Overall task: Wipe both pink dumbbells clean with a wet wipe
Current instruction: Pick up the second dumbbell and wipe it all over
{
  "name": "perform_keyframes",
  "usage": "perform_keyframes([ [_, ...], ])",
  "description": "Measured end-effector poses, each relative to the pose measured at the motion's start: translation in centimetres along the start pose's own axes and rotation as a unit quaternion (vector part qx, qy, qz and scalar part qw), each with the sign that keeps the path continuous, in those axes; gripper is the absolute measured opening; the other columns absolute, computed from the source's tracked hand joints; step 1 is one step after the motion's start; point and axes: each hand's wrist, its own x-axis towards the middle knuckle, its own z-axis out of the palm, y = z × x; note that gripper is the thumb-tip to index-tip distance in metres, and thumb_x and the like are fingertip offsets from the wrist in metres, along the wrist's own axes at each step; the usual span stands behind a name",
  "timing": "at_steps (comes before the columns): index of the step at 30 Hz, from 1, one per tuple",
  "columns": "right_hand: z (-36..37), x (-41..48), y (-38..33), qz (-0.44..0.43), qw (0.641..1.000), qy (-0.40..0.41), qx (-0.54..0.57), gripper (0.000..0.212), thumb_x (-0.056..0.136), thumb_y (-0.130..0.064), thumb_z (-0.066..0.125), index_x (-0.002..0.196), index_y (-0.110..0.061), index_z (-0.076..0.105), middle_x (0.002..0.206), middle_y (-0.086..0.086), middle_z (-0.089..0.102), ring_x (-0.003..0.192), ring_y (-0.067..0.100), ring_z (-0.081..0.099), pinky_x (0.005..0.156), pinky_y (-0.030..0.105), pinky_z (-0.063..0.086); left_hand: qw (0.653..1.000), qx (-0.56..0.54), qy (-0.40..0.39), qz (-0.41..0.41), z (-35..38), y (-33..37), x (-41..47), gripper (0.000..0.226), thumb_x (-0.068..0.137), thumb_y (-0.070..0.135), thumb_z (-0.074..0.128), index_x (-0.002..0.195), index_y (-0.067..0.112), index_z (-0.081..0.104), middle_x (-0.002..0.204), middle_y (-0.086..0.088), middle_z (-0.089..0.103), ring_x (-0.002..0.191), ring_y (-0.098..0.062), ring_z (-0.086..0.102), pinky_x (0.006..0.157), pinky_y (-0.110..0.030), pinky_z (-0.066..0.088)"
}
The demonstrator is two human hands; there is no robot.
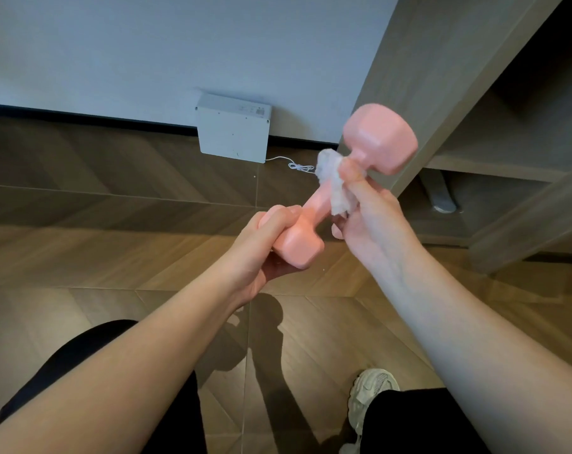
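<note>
One pink dumbbell (381,139) is held in the air, tilted from lower left to upper right. My left hand (261,253) grips its lower head from the left, fingers curled over the top. My right hand (369,217) pinches a crumpled white wet wipe (333,181) against the upper part of the handle, just below the far head. The wipe wraps part of the handle. A second dumbbell is not in view.
A white box (232,132) leans against the wall on the wooden floor, with a white cable (297,165) trailing right. A grey-brown shelf unit (491,158) stands at the right. My knees and a white sneaker (369,401) are below.
</note>
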Motion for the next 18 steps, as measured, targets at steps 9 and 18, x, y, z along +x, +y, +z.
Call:
perform_keyframes([
  [9,-0.3,-0.7,3.7,0.088,0.981,-0.116,-0.129,0.026,0.07,-0.041,0.073,0.09,-0.024,0.077,0.098,-0.003,0.076,0.094,0.012,0.069,0.099,0.039,0.049,0.999,0.014,0.025,0.015,0.0,0.4,0.4,0.04,0.094,0.035,0.058,0.123,0.007,0.056,0.117,-0.023,0.063,0.097,-0.027,0.065,0.084,-0.051,0.057],
  [18,-0.1,0.7,2.5,0.045,0.993,-0.073,-0.083,0.024,0.098,-0.022,0.055,0.114,-0.008,0.067,0.095,-0.003,0.071,0.086,0.011,0.06,0.077,0.031,0.043,0.998,0.051,-0.024,0.019,-0.3,-0.1,0.4,0.033,0.082,0.041,0.058,0.102,0.018,0.072,0.096,-0.01,0.067,0.088,-0.021,0.063,0.084,-0.049,0.055],
])
